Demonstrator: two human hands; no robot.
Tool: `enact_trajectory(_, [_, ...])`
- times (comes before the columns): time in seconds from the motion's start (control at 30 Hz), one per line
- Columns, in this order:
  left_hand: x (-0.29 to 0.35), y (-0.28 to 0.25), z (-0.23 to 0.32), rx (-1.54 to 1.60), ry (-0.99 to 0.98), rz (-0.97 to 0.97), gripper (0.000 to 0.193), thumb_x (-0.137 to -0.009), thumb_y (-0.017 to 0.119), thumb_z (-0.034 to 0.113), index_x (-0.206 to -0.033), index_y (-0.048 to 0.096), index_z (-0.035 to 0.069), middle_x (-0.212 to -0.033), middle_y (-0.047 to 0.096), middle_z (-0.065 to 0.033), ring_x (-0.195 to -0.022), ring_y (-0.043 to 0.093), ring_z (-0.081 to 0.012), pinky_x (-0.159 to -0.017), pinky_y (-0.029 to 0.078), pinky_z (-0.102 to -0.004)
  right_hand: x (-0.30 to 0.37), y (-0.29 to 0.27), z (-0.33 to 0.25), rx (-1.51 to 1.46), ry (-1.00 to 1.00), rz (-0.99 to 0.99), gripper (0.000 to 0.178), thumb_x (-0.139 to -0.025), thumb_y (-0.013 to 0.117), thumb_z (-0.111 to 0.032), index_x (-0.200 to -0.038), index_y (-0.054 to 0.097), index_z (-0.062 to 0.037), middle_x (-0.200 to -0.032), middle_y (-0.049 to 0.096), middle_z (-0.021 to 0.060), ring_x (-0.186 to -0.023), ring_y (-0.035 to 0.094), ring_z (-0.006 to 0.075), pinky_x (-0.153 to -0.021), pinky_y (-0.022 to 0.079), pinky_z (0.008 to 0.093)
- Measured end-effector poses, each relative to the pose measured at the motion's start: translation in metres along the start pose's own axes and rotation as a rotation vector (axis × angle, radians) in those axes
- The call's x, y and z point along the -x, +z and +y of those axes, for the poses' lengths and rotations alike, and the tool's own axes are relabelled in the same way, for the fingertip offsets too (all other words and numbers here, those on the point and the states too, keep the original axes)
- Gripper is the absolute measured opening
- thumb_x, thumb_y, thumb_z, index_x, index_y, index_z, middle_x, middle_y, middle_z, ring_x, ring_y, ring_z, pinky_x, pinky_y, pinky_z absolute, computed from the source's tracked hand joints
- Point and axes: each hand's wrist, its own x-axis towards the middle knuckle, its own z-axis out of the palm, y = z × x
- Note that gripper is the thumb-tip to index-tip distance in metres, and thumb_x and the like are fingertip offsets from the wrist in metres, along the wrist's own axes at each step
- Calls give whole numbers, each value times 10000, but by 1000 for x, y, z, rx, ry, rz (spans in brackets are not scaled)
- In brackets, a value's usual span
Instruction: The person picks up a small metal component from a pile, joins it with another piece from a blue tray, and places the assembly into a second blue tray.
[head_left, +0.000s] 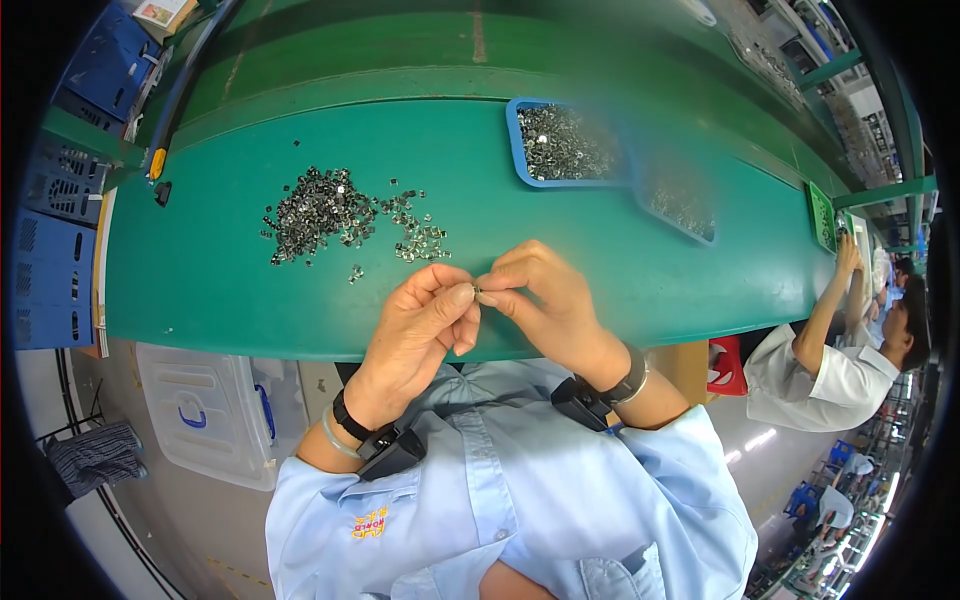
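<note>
Close to the near edge of the green tabletop (220,310), my two hands meet fingertip to fingertip. My left hand (418,318) is closed in a pinch on a small metal piece (478,291). From the other side, the thumb and forefinger of my right hand (553,308) pinch the same piece. The fingertips cover most of it, so its exact shape cannot be made out. Just beyond my hands lies a loose heap of small dark and shiny metal pieces (318,212). A smaller scatter of metal pieces (420,240) trails to its right.
At the back right stands a blue tray (516,150) full of small metal pieces, with a blurred second tray (672,228) beside it. Blue crates (50,280) rise at the left. A lidded clear box (195,410) sits below the table. A co-worker (835,370) works at the far right.
</note>
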Motion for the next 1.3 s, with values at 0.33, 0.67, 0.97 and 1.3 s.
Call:
enact_trajectory(0.33, [-4, 0, -12, 154, 43, -75, 114, -898, 595, 154, -927, 539, 59, -711, 578, -48, -573, 527, -136, -488, 384, -242, 13, 11, 3, -144, 61, 96, 128, -779, 685, -38, -876, 609, -70, -864, 610, 49, -795, 579, 179, -686, 467, 296])
enact_trajectory(0.67, [2, 7, 9, -210, 57, 22, 119, -918, 565, 167, -905, 535, 53, -685, 558, -39, -557, 519, -128, -475, 380, -248, -4, -10, -6, 258, -170, -58, 140, -771, 687, -32, -887, 616, -65, -862, 625, 56, -789, 588, 184, -675, 471, 294])
enact_trajectory(0.97, [1, 7, -5, 143, 19, -153, 227, -934, 530, 269, -964, 511, 45, -682, 529, -36, -521, 455, -115, -454, 334, -262, 4, 5, -5, -167, 13, 101, 128, -771, 690, -27, -873, 624, -67, -884, 620, 53, -827, 569, 182, -719, 465, 291])
enact_trajectory(1.3, [0, 8, -10, 175, 41, -181, 218, -928, 542, 261, -995, 508, 56, -683, 521, -29, -492, 430, -119, -452, 333, -261, 6, 8, -8, -138, 4, 138, 129, -765, 687, -23, -878, 638, -61, -845, 618, 37, -824, 583, 185, -708, 487, 296])
